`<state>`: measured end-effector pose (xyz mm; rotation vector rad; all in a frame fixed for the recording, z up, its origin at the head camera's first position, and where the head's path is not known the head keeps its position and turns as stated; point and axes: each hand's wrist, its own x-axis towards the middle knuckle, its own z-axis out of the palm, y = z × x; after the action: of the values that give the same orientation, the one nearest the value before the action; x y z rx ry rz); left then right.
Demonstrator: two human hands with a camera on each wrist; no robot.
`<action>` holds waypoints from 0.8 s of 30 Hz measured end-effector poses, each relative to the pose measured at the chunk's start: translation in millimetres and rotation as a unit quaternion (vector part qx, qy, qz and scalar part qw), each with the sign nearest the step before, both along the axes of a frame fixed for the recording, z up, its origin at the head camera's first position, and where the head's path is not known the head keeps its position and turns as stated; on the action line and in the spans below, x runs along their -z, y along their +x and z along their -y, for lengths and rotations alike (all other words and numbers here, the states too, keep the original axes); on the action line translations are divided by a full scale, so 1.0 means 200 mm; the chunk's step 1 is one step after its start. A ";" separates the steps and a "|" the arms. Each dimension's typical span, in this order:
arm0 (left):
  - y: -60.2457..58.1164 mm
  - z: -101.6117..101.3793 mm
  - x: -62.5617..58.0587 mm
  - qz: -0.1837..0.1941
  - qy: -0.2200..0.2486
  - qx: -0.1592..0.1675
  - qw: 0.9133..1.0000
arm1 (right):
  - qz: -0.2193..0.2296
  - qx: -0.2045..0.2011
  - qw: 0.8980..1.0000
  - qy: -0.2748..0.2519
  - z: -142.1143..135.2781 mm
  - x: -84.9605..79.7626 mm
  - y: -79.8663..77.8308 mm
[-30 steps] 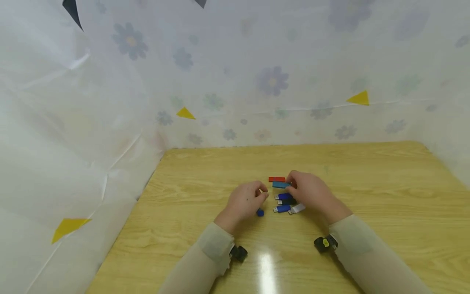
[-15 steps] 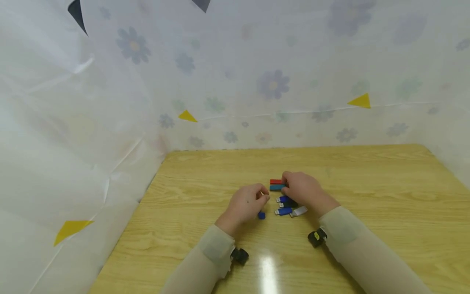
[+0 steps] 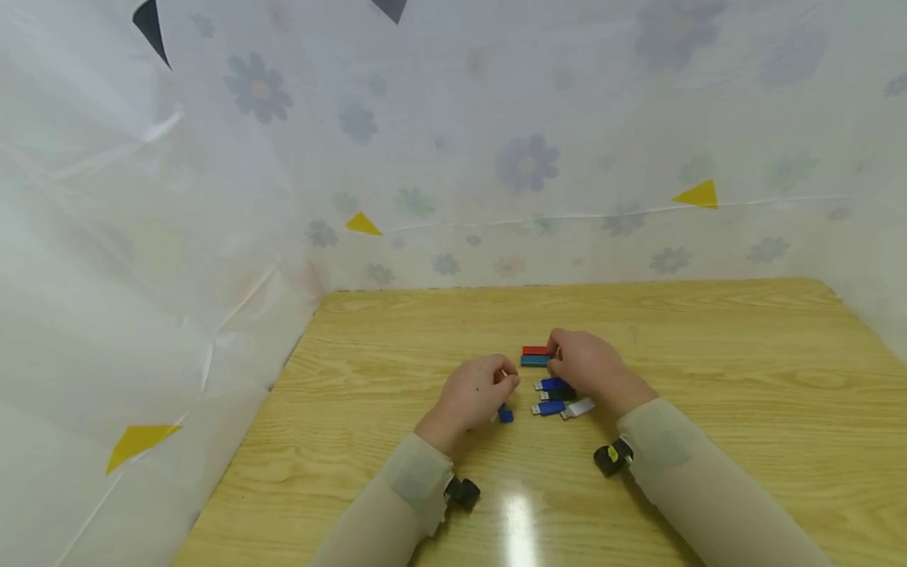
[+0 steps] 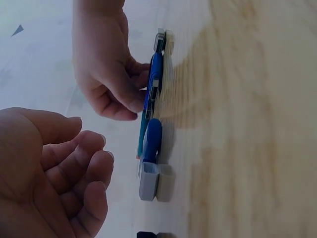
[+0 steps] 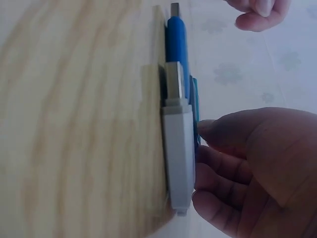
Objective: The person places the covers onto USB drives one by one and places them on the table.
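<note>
My right hand (image 3: pixel 584 364) pinches the right end of a teal USB stick (image 3: pixel 534 361), which lies flat just below a parallel red USB stick (image 3: pixel 534 350). Its fingertips overlap the red stick's right end too in the head view. My left hand (image 3: pixel 473 391) hovers to the left, its fingers loosely curled and holding nothing. Beneath it lie a blue cap (image 4: pixel 154 136) and a whitish cap (image 4: pixel 148 182). Under the right hand are two blue USB sticks (image 3: pixel 549 409), a black one (image 3: pixel 560 394) and a white one (image 5: pixel 179 153), their metal plugs pointing left.
A dark piece (image 4: pixel 146 235) shows at the bottom of the left wrist view. The wooden table (image 3: pixel 397 331) meets a white flowered sheet (image 3: pixel 453 157) at the back and a sheet on the left. Both wrists wear black cameras (image 3: pixel 613 457).
My right hand has moved left with the teal stick, whose left end now lines up with the red stick's. The left hand stays in place. The head view has shifted slightly.
</note>
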<state>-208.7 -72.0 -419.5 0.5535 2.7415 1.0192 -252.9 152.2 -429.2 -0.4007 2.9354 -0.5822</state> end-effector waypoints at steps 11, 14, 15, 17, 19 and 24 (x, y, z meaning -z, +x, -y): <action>-0.04 0.08 -0.01 -0.042 -0.061 -0.056 0.996 | -0.038 0.048 0.989 -0.134 -0.07 0.03 0.12; -0.05 0.11 -0.01 -0.042 -0.073 -0.064 0.994 | -0.052 0.054 0.985 -0.158 -0.08 0.02 0.14; -0.05 0.11 -0.01 -0.041 -0.077 -0.061 0.994 | -0.054 0.054 0.984 -0.162 -0.09 0.02 0.15; -0.05 0.12 -0.01 -0.034 -0.087 -0.047 0.995 | -0.057 0.057 0.983 -0.167 -0.10 0.02 0.15; -0.04 0.13 0.00 -0.022 -0.102 -0.026 0.994 | -0.057 0.057 0.983 -0.164 -0.10 0.03 0.15; -0.02 0.13 0.02 0.023 -0.134 -0.001 0.991 | -0.049 0.049 0.984 -0.163 -0.10 0.05 0.15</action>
<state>-213.4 -98.7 -423.3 0.4775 2.7740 0.6396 -223.6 172.9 -438.3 -0.3235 2.9661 -1.0943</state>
